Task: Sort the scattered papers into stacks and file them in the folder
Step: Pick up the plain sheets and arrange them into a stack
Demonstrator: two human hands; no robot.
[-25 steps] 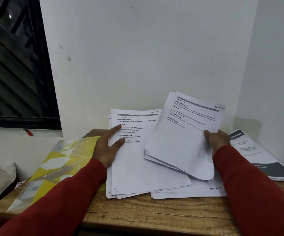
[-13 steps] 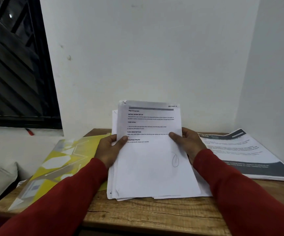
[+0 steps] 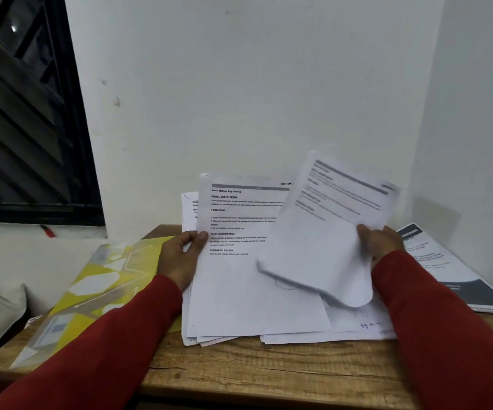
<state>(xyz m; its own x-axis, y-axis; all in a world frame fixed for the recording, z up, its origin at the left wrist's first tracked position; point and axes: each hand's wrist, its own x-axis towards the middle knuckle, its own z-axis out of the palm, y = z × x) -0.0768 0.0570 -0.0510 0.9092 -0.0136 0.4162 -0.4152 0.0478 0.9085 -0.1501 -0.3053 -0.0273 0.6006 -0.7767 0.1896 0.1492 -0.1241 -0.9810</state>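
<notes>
Left hand [image 3: 180, 258] grips stack [image 3: 248, 291]; right hand [image 3: 383, 241] pinches sheet [image 3: 322, 232] (blurred). Folder [image 3: 91, 288] at 9 o'clock, booklet [image 3: 458, 273] at 3.

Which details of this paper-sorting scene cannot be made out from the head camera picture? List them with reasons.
- Text on the lifted sheet in the right hand: motion blur.
- Right part of the stack under the left hand: covered by that sheet.
- Yellow folder: partly behind the left sleeve.
- Booklet print: too small, blurred.
</notes>
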